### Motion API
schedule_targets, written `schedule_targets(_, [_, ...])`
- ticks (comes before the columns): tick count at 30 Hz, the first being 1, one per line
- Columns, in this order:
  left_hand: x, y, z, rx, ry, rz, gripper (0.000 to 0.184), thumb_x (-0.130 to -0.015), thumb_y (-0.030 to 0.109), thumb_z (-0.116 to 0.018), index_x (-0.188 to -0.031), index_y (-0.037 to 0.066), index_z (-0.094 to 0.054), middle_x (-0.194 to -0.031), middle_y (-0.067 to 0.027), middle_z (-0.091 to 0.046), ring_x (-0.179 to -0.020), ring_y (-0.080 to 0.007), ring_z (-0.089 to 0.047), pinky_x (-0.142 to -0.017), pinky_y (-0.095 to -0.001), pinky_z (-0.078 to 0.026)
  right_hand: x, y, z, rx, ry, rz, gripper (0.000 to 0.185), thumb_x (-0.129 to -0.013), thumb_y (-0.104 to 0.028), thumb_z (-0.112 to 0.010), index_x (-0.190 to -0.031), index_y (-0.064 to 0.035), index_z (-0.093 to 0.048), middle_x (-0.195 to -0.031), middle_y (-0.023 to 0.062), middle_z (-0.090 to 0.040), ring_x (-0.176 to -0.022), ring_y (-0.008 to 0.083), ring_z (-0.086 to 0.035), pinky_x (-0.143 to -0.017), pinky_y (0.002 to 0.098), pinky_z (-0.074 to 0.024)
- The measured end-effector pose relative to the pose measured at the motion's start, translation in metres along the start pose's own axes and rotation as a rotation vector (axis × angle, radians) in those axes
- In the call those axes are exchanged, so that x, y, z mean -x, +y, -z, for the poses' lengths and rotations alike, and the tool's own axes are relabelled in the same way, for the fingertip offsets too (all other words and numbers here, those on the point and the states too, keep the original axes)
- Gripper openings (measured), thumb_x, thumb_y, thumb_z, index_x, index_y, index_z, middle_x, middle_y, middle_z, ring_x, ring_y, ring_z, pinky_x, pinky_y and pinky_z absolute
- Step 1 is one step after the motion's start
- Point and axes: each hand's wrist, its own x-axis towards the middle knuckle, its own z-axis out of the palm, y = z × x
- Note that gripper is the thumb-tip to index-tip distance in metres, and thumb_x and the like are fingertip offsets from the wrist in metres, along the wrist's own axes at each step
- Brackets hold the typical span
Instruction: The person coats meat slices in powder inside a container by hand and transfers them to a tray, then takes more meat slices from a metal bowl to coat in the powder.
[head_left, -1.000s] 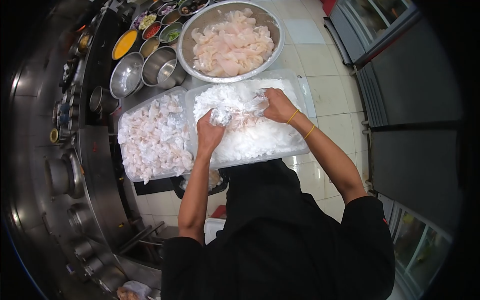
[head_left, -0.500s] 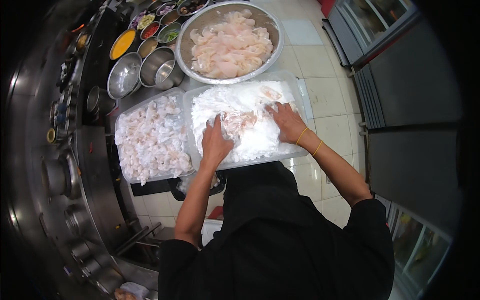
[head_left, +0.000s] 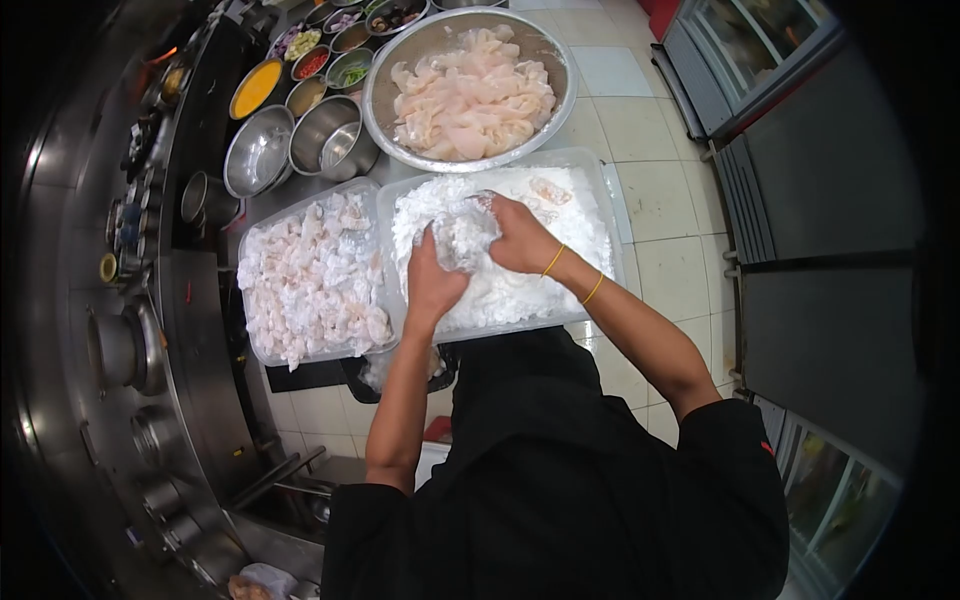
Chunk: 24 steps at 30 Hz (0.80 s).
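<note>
My left hand point(head_left: 437, 285) and my right hand point(head_left: 522, 236) cup a clump of flour-coated meat point(head_left: 466, 232) from both sides, in a clear plastic tub point(head_left: 612, 240) of white flour point(head_left: 545, 275). Their fingertips are whitened and partly sunk in the flour. One pale raw slice point(head_left: 549, 190) lies on the flour toward the back right. To the left, a second plastic tub point(head_left: 246, 330) holds many floured pieces point(head_left: 315, 275). Behind the flour, a large perforated metal bowl point(head_left: 385, 120) contains pale raw meat slices point(head_left: 475, 95); whether chicken or fish I cannot tell.
Two metal bowls point(head_left: 258, 150) stand at the back left, beside a bowl of yellow liquid point(head_left: 257, 88) and several small bowls of chopped ingredients point(head_left: 311, 63). A steel cooking counter point(head_left: 205, 360) runs along the left. Refrigerators point(head_left: 825, 180) line the right, across the tiled floor point(head_left: 655, 190).
My right hand has moved left toward my left hand, bringing flour over the meat. The pinkish pieces that showed between my hands are now covered in white.
</note>
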Motion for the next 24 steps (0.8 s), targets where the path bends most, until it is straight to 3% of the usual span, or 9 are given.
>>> schedule_targets(4, [0.009, 0.001, -0.028, -0.364, 0.005, 0.056, 0.077, -0.068, 0.023, -0.075, -0.134, -0.002, -0.043, -0.127, -0.0381, -0.046, -0.121, -0.0496, -0.046, -0.103, -0.0465, -0.038, 0.0, 0.012, 0.026, 0.096, 0.026, -0.087, 0.05, -0.063, 0.005, -0.05, -0.112, 0.006, -0.057, -0.11, 0.0312, -0.058, -0.11, 0.0439, -0.053, -0.095, 0.0437, -0.0443])
schedule_targets(8, [-0.008, 0.008, -0.032, -0.394, -0.033, 0.182, 0.086, -0.066, 0.027, -0.079, -0.138, 0.001, -0.039, -0.126, -0.041, -0.044, -0.118, -0.0504, -0.048, -0.1, -0.047, -0.042, 0.001, 0.007, 0.038, 0.646, -0.2, -0.538, 0.091, -0.06, -0.032, -0.08, -0.139, -0.0067, -0.042, -0.141, 0.0268, -0.039, -0.13, 0.0469, -0.038, -0.104, 0.0501, -0.0405])
schedule_targets(9, [-0.013, 0.005, -0.031, -0.36, -0.042, 0.195, 0.086, -0.066, 0.026, -0.079, -0.138, 0.001, -0.04, -0.125, -0.04, -0.045, -0.117, -0.0496, -0.049, -0.098, -0.0466, -0.043, -0.004, 0.039, 0.034, 0.641, -0.25, -0.643, 0.124, -0.045, -0.054, -0.087, -0.148, -0.0137, -0.03, -0.15, 0.0235, -0.025, -0.136, 0.051, -0.025, -0.107, 0.0531, -0.0363])
schedule_targets(12, [-0.028, -0.033, -0.032, -0.233, -0.01, 0.126, 0.075, -0.066, 0.019, -0.076, -0.132, 0.001, -0.047, -0.12, -0.0344, -0.053, -0.111, -0.0451, -0.056, -0.093, -0.0433, -0.047, -0.004, 0.054, 0.028, 0.803, -0.32, -0.511, 0.125, -0.044, -0.055, -0.087, -0.147, -0.0129, -0.03, -0.148, 0.028, -0.026, -0.135, 0.053, -0.023, -0.108, 0.0515, -0.0358])
schedule_targets(13, [-0.03, -0.037, -0.028, -0.189, 0.002, 0.083, 0.07, -0.067, 0.016, -0.075, -0.13, 0.0, -0.05, -0.118, -0.0321, -0.057, -0.109, -0.0432, -0.058, -0.091, -0.0418, -0.048, -0.001, 0.057, 0.024, 0.841, -0.311, -0.449, 0.122, -0.045, -0.054, -0.087, -0.146, -0.0128, -0.033, -0.145, 0.0311, -0.027, -0.131, 0.056, -0.026, -0.106, 0.053, -0.0369])
schedule_targets(16, [-0.032, -0.028, -0.019, 0.128, 0.009, 0.083, 0.055, -0.068, 0.008, -0.069, -0.121, -0.001, -0.058, -0.107, -0.0251, -0.066, -0.104, -0.0389, -0.063, -0.089, -0.0385, -0.05, 0.001, 0.063, 0.001, 0.699, -0.162, -0.39, 0.112, -0.048, -0.045, -0.088, -0.143, -0.011, -0.037, -0.137, 0.0292, -0.038, -0.13, 0.0498, -0.031, -0.101, 0.0558, -0.0398])
schedule_targets(17, [-0.032, -0.032, -0.022, 0.144, 0.05, 0.026, 0.047, -0.069, 0.002, -0.062, -0.116, -0.001, -0.062, -0.102, -0.019, -0.07, -0.098, -0.031, -0.066, -0.087, -0.0334, -0.05, 0.001, 0.061, -0.006, 0.701, -0.082, -0.23, 0.09, -0.055, -0.031, -0.085, -0.133, -0.0073, -0.047, -0.125, 0.0263, -0.049, -0.121, 0.044, -0.044, -0.094, 0.0531, -0.0454])
schedule_targets(21, [-0.026, -0.007, 0.0, 0.411, 0.043, 0.094, 0.044, -0.072, -0.005, -0.053, -0.114, -0.002, -0.064, -0.101, -0.01, -0.07, -0.094, -0.0164, -0.063, -0.085, -0.0265, -0.047, -0.005, 0.039, 0.0, 0.376, 0.019, -0.204, 0.053, -0.063, -0.018, -0.072, -0.112, -0.0001, -0.06, -0.111, 0.028, -0.058, -0.101, 0.0424, -0.058, -0.09, 0.0449, -0.0495])
schedule_targets(24, [-0.029, -0.026, 0.014, 0.389, 0.021, 0.109, 0.043, -0.073, -0.006, -0.048, -0.113, -0.002, -0.064, -0.101, -0.0095, -0.07, -0.094, -0.0162, -0.063, -0.085, -0.0262, -0.047, -0.002, 0.043, 0.021, 0.387, -0.042, -0.319, 0.05, -0.065, -0.014, -0.067, -0.112, -0.0007, -0.06, -0.109, 0.0283, -0.06, -0.104, 0.0417, -0.058, -0.091, 0.0458, -0.049])
